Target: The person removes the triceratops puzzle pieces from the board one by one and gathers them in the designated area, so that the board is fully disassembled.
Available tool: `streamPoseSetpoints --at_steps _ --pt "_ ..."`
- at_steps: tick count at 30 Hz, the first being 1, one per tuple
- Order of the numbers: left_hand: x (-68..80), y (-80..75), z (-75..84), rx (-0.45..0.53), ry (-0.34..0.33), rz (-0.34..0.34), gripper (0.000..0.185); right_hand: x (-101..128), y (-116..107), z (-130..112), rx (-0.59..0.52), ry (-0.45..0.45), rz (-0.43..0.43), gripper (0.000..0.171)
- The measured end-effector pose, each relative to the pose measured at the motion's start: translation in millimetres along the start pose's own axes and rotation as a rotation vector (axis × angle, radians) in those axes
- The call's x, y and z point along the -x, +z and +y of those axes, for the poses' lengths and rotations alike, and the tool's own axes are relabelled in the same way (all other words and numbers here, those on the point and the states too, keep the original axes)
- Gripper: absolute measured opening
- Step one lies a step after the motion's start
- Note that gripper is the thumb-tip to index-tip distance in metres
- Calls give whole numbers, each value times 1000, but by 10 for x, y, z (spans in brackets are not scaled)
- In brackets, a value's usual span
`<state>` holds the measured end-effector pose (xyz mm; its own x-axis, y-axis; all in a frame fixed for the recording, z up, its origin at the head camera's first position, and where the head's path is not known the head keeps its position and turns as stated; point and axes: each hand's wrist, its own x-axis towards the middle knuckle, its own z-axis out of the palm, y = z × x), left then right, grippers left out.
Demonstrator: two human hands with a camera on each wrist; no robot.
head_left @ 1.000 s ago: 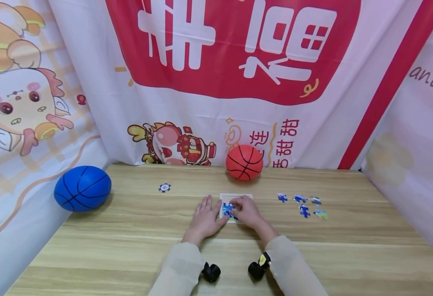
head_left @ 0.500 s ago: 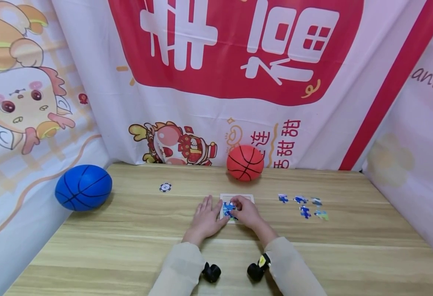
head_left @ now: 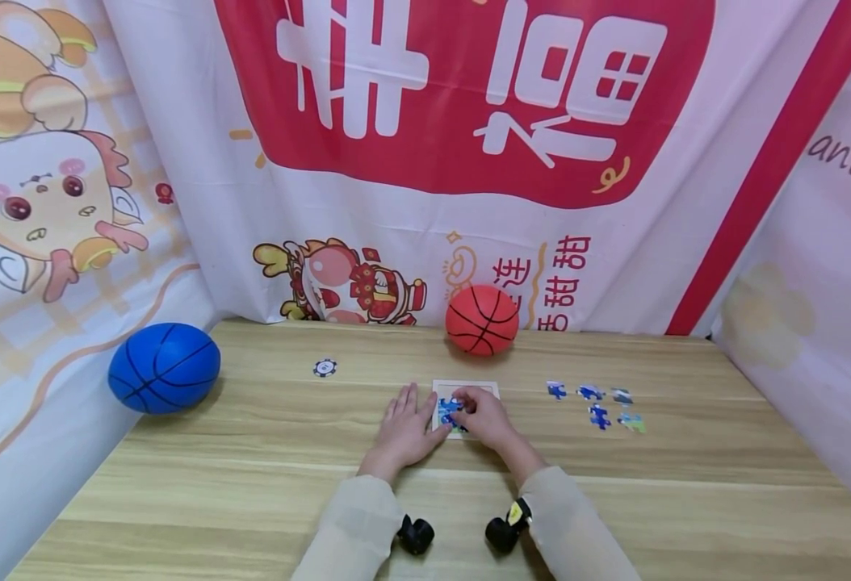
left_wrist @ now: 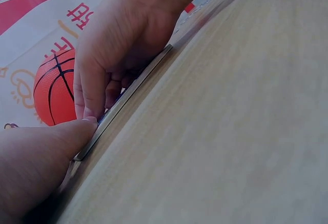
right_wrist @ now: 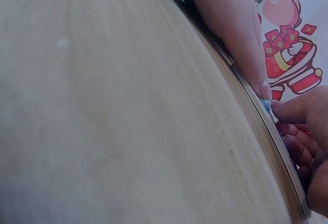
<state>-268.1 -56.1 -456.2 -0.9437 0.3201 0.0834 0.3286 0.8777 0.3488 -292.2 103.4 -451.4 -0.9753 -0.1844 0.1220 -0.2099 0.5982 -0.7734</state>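
In the head view a small jigsaw tray (head_left: 438,384) with a pale border lies mid-table, blue puzzle pieces (head_left: 449,407) filling part of its left side. My left hand (head_left: 404,429) lies flat at its left, fingers straight, the thumb reaching over the border onto the pieces. From the right, my right hand (head_left: 487,416) bends over the tray and pinches a puzzle piece, mostly hidden under the curled fingers. Both thumb tips come close together in the right wrist view, a bit of blue puzzle (right_wrist: 267,105) showing there. The left wrist view shows the tray's edge (left_wrist: 125,99) side-on.
Several loose puzzle pieces (head_left: 599,416) lie to the right of the tray. Behind it stands a red ball (head_left: 481,320) against the printed curtain. A blue ball (head_left: 165,369) rests at the far left, and a round chip (head_left: 325,368) lies between it and the tray.
The right hand's fingers shift very slightly over the pieces in the tray. The left hand stays in place, and the loose pieces are unmoved.
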Motion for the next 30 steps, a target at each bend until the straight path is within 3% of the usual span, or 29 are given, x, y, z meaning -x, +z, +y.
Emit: streamPoseSetpoints --at_steps 16,25,30 --pt "-14 8 -8 6 15 16 64 30 -20 -32 31 -46 19 22" --pt "18 -16 -3 76 31 23 68 19 -39 4 -35 -60 55 23" --pt "13 -3 -8 33 7 2 66 12 -79 33 -65 -18 33 27"
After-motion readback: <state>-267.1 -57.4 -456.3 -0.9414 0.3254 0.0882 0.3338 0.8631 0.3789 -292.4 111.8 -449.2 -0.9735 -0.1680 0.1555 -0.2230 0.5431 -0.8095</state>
